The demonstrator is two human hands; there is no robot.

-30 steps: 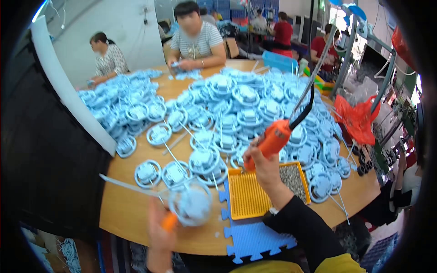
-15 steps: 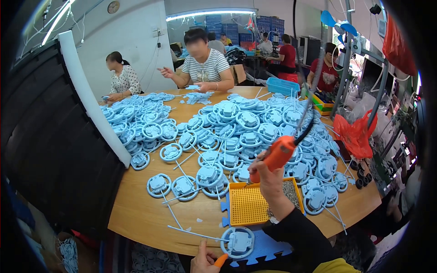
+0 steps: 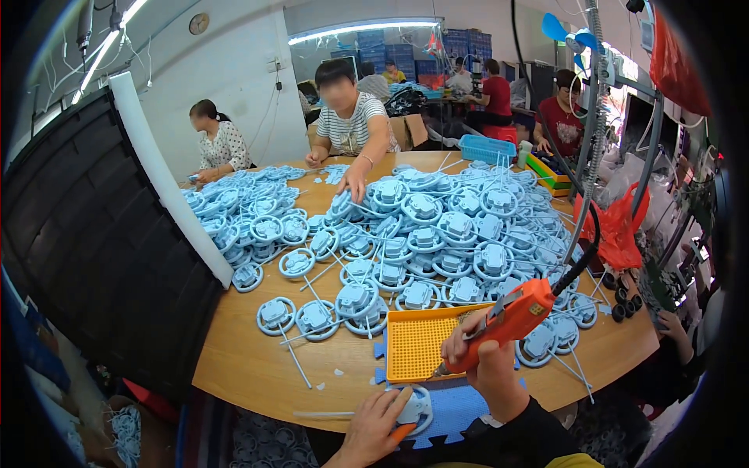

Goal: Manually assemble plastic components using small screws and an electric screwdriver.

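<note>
My left hand [image 3: 376, 425] holds down a light-blue toy steering wheel [image 3: 422, 405], its fingers lying over the wheel's left side and hiding part of it. An orange cover [image 3: 402, 433] sits on its thumb. A thin blue stick [image 3: 324, 415] reaches left from beside that hand. The wheel rests partly on a blue foam mat [image 3: 464, 409]. In my right hand [image 3: 497, 378] is an orange electric screwdriver [image 3: 515, 312], gripped round its body, its tip pointing down-left above the near edge of a yellow tray [image 3: 413, 347]. Small screws in the tray are mostly hidden behind hand and tool.
A large heap of blue steering wheels [image 3: 425, 207] covers the middle table, with sticks poking out. Across it a person in stripes [image 3: 355, 117] reaches into the heap. A dark panel [image 3: 101, 234] borders the left. A black cable [image 3: 593, 234] rises from the screwdriver.
My right hand has brought the screwdriver down and nearer, from over the tray's far side. My left hand has moved onto the wheel. The person opposite has stretched an arm to the heap.
</note>
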